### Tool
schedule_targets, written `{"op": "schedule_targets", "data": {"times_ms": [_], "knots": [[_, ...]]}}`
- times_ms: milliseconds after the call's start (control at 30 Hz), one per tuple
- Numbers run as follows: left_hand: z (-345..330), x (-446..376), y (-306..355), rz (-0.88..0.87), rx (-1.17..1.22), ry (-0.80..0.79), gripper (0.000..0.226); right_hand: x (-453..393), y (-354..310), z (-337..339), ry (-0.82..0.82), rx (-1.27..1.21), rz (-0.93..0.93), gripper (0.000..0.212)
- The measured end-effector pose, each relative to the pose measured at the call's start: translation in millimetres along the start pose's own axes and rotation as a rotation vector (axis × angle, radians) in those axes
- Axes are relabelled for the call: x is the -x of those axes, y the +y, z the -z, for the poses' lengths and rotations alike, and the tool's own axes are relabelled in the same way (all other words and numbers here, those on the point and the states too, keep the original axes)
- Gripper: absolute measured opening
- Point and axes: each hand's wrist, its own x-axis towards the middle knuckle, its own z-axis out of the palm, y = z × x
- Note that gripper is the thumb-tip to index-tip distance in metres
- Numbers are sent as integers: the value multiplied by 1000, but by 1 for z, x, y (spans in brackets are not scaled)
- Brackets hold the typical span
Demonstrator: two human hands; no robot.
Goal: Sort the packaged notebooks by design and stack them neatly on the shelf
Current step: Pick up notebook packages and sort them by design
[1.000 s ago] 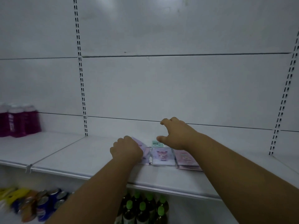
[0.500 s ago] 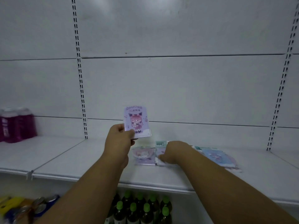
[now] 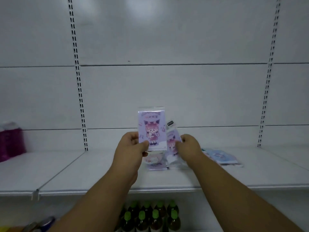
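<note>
Since half a second ago, a second lilac notebook (image 3: 173, 144) has been lifted off the shelf (image 3: 167, 180) by the right hand (image 3: 189, 148), which had been resting on the pile. It is pinched tilted just beside the first lilac notebook (image 3: 151, 129), held upright in the left hand (image 3: 132, 148); both hands are closed on their packets. Two more notebooks (image 3: 154, 162) lie flat on the shelf below the hands, and a pale blue group (image 3: 220, 157) is spread to the right. Green-capped bottles (image 3: 148, 216) are seen on the level beneath. Matching by design appears to be under way; next, the two like covers would need to be squared together and laid down as one stack.
</note>
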Motion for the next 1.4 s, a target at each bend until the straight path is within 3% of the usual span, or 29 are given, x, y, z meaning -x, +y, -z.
{"op": "schedule_targets", "data": {"times_ms": [367, 667, 900, 1167, 1400], "knots": [[-112, 32, -22, 24, 145, -216, 15, 28, 27, 150, 215, -232, -81, 22], [-322, 104, -28, 34, 237, -375, 16, 55, 125, 351, 398, -163, -128, 9], [-468, 149, -31, 79, 284, -387, 16, 37, 202, 489, 457, -151, -99, 8], [-571, 109, -67, 84, 136, -363, 15, -35, 275, 551, 476, -277, -133, 8], [-632, 53, -97, 268, -140, -334, 6, -110, 303, 566, 293, -421, -164, 7]]}}
